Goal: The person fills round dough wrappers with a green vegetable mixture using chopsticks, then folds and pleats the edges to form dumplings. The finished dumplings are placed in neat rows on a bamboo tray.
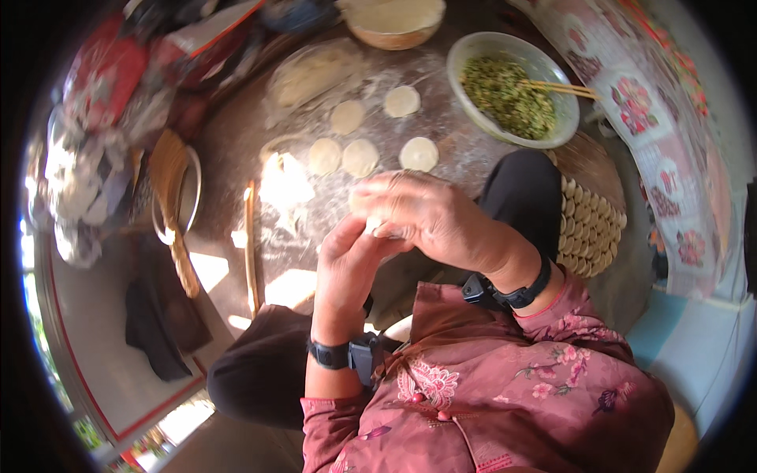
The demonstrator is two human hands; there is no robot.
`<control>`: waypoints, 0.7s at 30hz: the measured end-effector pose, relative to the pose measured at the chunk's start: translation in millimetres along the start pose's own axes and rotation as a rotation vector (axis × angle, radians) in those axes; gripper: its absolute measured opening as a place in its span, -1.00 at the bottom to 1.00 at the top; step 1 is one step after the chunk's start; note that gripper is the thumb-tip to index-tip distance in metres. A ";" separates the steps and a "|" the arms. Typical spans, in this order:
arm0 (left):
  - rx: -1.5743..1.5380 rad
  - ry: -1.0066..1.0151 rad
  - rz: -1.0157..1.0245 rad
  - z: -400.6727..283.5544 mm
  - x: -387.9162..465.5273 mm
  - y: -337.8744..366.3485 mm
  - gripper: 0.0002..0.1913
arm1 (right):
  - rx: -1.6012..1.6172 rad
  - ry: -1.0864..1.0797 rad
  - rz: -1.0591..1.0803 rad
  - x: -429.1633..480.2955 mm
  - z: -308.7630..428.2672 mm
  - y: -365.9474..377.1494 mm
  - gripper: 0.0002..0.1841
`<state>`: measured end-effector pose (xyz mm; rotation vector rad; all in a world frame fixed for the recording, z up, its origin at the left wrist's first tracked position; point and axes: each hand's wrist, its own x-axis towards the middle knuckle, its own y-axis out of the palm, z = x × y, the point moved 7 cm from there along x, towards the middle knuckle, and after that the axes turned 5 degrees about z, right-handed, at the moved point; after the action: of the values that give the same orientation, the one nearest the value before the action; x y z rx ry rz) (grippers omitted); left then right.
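My left hand [349, 254] and my right hand [417, 207] meet in front of me, fingers curled together around a small piece of pale dough [374, 227], mostly hidden by them. Just beyond lie several round dough wrappers [419, 154] on the floured dark board [236, 142]. A white bowl [458, 97] of chopped green filling [505, 94] stands beyond my right hand, with wooden chopsticks [562, 88] resting in it. Rows of folded dumplings [585, 230] cover part of a round tray beside my right knee.
A thin wooden rolling pin [251, 248] lies left of my hands. A larger dough mass [313, 74] under clear plastic and another bowl [393, 38] are at the far side. A straw brush [171, 201] and plastic bags [94, 171] are at the left, a flowered cloth [644, 124] at the right.
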<state>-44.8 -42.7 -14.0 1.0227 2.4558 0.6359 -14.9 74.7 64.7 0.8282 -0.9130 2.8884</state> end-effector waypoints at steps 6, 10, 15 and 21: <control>0.118 0.072 0.137 9.5 20.9 40.8 -0.44 | 0.181 0.096 -0.323 -65.8 -18.7 -106.9 -0.79; 0.295 0.011 -0.018 21.7 44.5 17.6 -0.49 | 0.106 0.334 -0.877 -168.7 -74.7 -224.2 -0.57; 0.385 -0.078 -0.139 43.0 56.0 -12.2 -0.55 | 0.169 0.803 -1.115 -320.7 -223.0 -280.5 -0.66; 0.432 -0.194 -0.254 64.7 63.2 -31.3 -0.56 | -0.088 1.317 -0.923 -442.1 -386.8 -263.9 -0.65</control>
<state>-69.5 0.5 -95.8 0.8465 2.5404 -0.0788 219.0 568.3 -276.5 -0.5642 -0.3023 1.8394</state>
